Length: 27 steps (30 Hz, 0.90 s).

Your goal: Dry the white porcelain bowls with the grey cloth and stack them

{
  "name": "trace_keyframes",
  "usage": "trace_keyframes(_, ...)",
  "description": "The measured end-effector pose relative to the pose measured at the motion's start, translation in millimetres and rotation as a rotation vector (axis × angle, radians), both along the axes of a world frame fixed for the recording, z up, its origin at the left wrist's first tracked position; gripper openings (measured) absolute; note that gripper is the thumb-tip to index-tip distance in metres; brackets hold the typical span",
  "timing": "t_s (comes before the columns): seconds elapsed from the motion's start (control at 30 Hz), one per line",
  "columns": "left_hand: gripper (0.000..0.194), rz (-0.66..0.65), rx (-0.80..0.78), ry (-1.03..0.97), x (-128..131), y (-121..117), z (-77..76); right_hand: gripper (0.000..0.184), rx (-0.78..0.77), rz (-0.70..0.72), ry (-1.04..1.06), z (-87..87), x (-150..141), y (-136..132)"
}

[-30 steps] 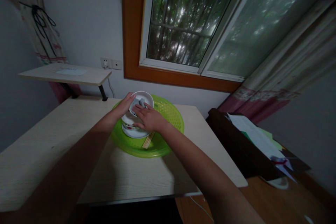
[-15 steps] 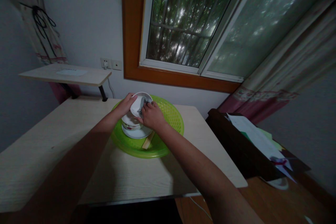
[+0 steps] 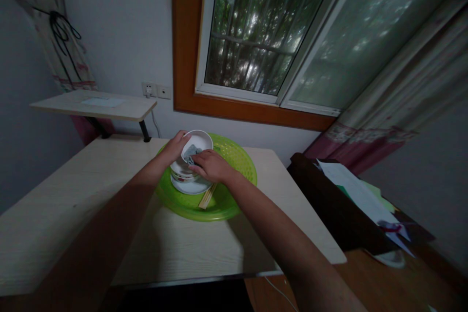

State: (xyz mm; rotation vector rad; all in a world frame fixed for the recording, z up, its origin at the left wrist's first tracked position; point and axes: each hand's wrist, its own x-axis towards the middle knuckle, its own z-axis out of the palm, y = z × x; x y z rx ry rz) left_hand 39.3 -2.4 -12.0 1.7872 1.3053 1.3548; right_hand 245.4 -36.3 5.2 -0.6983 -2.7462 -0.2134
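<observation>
A round green plastic basket (image 3: pixel 239 163) lies on the pale wooden table (image 3: pixel 66 204). In it a white plate (image 3: pixel 186 186) carries a patterned bowl (image 3: pixel 180 172), and a pair of chopsticks (image 3: pixel 206 197) rests beside them. My left hand (image 3: pixel 176 146) grips the rim of a small white bowl (image 3: pixel 203 139), tilted above the stack. My right hand (image 3: pixel 210 165) is closed on a grey cloth (image 3: pixel 190 155) pressed inside that bowl.
A small raised shelf (image 3: pixel 95 105) stands at the table's back left, below a wall socket (image 3: pixel 155 90). To the right, a dark cabinet (image 3: pixel 329 204) bears papers (image 3: pixel 351 187). The window (image 3: pixel 256 34) and curtains (image 3: pixel 398 107) are behind.
My right hand went from lying flat over the bowl to clenched on the cloth, moving it around inside the bowl. My left hand kept holding the bowl, tilting it slightly.
</observation>
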Motion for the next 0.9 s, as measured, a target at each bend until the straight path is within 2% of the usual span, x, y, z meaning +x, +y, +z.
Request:
trace_keyframes(0.1, 0.039, -0.001, 0.008, -0.001, -1, 3, -1.7, 0.052, -0.008, -0.082, 0.008, 3.3, 1, 2)
trace_keyframes(0.23, 0.042, -0.022, 0.01, 0.014, -2, 9, -3.2, 0.054, 0.089, -0.186, 0.055, 6.0, 3, 4)
trace_keyframes(0.4, 0.047, -0.065, 0.004, -0.011, -2, 12, -3.8, 0.043, 0.186, -0.199, 0.146, 3.7, 6, 5)
trace_keyframes(0.57, 0.049, 0.004, -0.03, -0.01, -2, 10, -4.5, 0.052, 0.253, -0.236, 0.113, 1.3, 3, 3)
trace_keyframes(0.73, 0.046, 0.131, -0.022, 0.074, -4, 7, -3.6, 0.058, 0.216, -0.253, 0.056, 3.7, -4, -4)
trace_keyframes(0.9, 0.046, 0.187, -0.017, 0.13, -4, 3, -2.1, 0.054, 0.099, -0.116, -0.044, 4.2, -3, -8)
